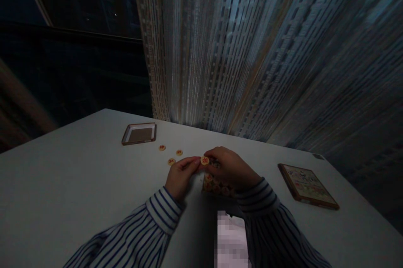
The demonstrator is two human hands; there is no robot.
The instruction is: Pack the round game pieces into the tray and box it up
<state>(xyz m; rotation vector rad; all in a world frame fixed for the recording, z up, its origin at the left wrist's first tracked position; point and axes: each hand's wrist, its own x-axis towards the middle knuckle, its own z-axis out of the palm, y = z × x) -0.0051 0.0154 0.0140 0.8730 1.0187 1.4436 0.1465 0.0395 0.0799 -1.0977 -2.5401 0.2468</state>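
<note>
Striped sleeves (135,228) at seven and five o'clock, a left hand (181,178) and right hand (231,169) meet, pinching a game piece (205,160) at six above a white table (78,175); curtains (217,58) hang at twelve.

From the person's head, one camera is looking forward and down across the white table (75,175), sitting close above the striped sleeves (135,228) (they are entering from the bottom edge) and facing the curtain (204,50) beyond.
</note>
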